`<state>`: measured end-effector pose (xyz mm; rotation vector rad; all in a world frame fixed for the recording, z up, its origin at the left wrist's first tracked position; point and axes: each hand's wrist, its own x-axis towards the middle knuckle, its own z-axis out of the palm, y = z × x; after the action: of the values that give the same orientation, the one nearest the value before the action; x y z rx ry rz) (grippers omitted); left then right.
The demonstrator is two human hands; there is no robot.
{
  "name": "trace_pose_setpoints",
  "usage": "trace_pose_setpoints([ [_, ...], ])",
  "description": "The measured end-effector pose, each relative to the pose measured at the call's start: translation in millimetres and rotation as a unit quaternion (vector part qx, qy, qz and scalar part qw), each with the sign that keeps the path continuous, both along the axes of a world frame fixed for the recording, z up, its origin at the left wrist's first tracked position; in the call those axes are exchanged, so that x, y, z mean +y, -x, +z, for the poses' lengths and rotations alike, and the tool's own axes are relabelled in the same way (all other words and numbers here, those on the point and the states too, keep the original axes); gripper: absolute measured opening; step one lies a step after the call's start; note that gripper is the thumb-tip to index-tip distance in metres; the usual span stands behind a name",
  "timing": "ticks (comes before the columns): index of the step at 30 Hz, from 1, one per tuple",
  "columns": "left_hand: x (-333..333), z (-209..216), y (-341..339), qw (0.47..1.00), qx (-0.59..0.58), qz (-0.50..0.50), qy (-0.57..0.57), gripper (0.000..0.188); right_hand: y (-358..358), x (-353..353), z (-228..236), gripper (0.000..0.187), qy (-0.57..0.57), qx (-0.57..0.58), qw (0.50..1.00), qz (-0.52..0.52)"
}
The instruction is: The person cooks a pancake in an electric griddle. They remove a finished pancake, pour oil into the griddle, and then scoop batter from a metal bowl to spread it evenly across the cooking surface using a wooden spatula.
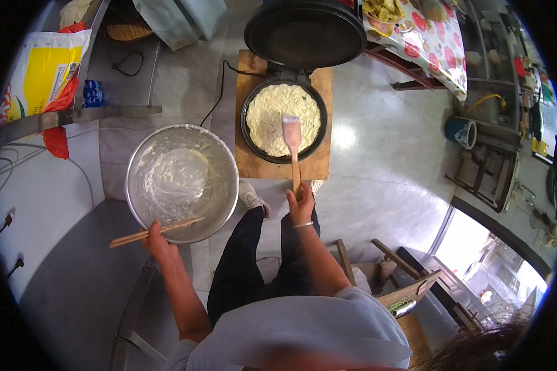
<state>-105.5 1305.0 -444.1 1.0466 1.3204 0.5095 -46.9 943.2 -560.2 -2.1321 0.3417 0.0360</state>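
Observation:
My left hand point(159, 242) grips the near rim of a large metal bowl point(220, 164) and a pair of wooden chopsticks point(130, 238). The bowl tilts, its inside smeared with pale batter. My right hand point(301, 205) is closed around the wooden handle of a spatula point(293, 133). The spatula's flat blade lies over pale, lumpy batter point(269, 114) that fills a round black electric griddle point(275, 160); whether it presses into the batter, I cannot tell. The griddle's lid point(303, 37) is raised at the far side.
Under the griddle is a wooden board point(250, 168), with a black cord point(220, 93) running left. A table with a patterned cloth point(414, 46) stands far right, a blue bin point(461, 132) nearer. At left, a shelf point(74, 115) carries a yellow-and-white bag point(40, 74). A wooden chair point(408, 287) is near right.

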Motion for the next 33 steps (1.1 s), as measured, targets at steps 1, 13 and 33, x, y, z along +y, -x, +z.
trace_pose_setpoints([
  [1,1.8,-0.6,0.1,1.000,0.005,-0.008,0.002,0.042,-6.9,-2.3,1.6,0.037,-0.117,0.064,0.990,-0.045],
  [13,0.2,0.4,9.3,0.999,-0.029,0.009,0.032,0.039,-5.8,-23.8,86.5,0.030,-0.505,0.219,0.833,-0.057],
  [33,-53.9,61.5,-68.4,0.932,0.052,-0.143,-0.328,0.031,-54.0,-13.3,178.9,0.043,0.103,-0.048,0.945,0.307],
])
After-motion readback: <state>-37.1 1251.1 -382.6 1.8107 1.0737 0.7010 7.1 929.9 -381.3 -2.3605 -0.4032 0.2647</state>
